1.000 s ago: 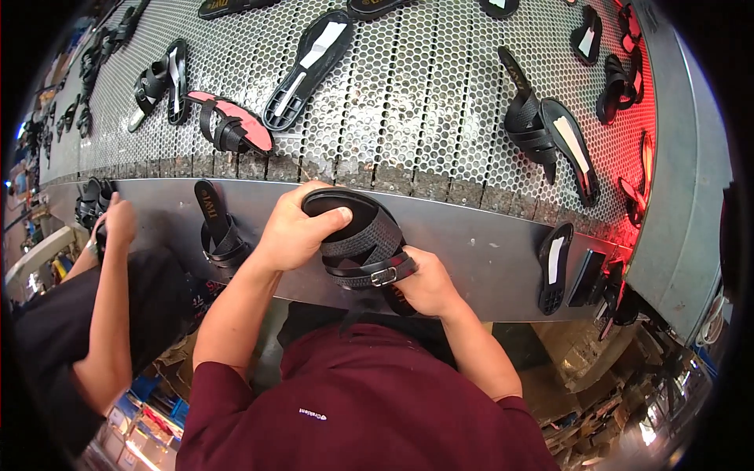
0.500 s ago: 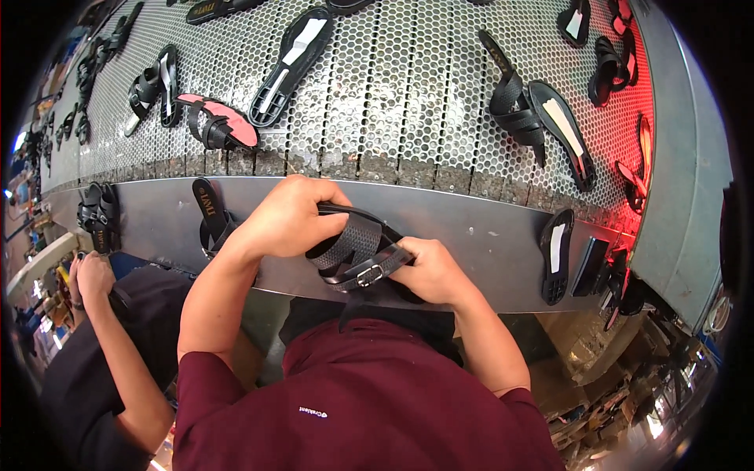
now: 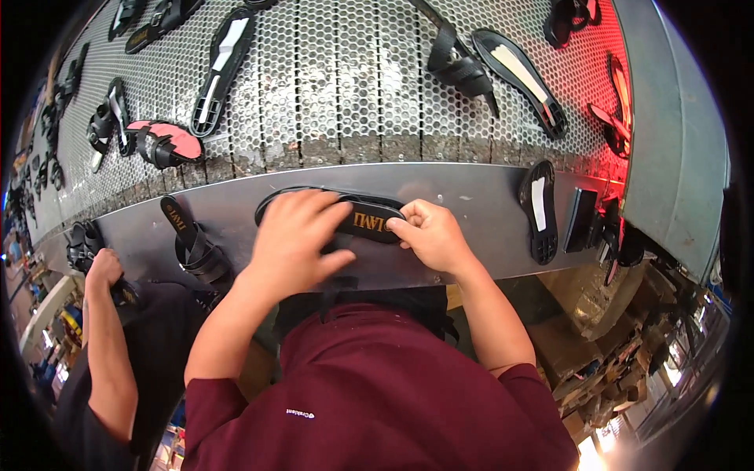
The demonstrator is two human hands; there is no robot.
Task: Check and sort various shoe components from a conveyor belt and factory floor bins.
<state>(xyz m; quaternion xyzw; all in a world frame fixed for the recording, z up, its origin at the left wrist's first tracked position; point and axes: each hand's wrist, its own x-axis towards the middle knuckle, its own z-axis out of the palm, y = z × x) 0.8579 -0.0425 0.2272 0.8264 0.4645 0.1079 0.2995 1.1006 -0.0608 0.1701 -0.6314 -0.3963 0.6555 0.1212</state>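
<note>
A black sandal (image 3: 367, 220) with gold printing on its insole is held level over the metal ledge in front of me, insole up. My right hand (image 3: 433, 238) pinches its right end between thumb and fingers. Over the sandal's left part, my left hand (image 3: 292, 245) is slightly blurred, fingers spread and thumb apart, covering the straps. Whether its fingertips touch the sandal is hard to tell. Another black strappy sandal (image 3: 203, 255) lies on the ledge to the left. To the right rests a black sole (image 3: 539, 206) with a white strip.
Beyond the steel ledge (image 3: 463, 184), a honeycomb-patterned conveyor (image 3: 330, 86) carries several sandals and soles. Red light falls on its right end, beside a grey metal housing (image 3: 671, 149). A dark flat object (image 3: 580, 220) lies at the ledge's right. At left, a co-worker's hand (image 3: 104, 268) is near another sandal.
The sandal has gone from tilted, buckle strap toward me, to level with the insole up. My left hand has loosened its grip and spread its fingers. My right hand now pinches one end.
</note>
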